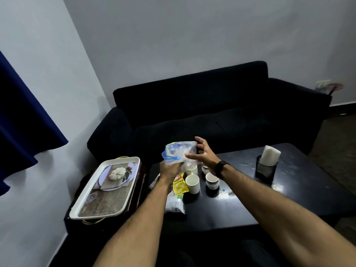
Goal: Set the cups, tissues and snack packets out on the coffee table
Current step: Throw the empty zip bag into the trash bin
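Observation:
My left hand (169, 169) grips a clear plastic packet with blue and yellow print (180, 152), held upright above the left part of the black coffee table (240, 205). Just right of the packet is my right hand (203, 154), fingers spread, thumb near the plastic; it holds nothing. Below the packet stand a plain white cup (193, 183), a patterned cup (211, 181) and further cups partly hidden behind the packet. A yellow snack packet (179, 185) and a grey-white one (175, 204) lie by the table's left edge. White tissues (270, 155) stick up from a black mesh holder (265, 169) at the right.
A white-rimmed serving tray (107, 187) with a pumpkin picture rests on a dark side stand left of the table. A black sofa (212, 105) runs behind the table. A blue curtain (23, 120) hangs at the far left.

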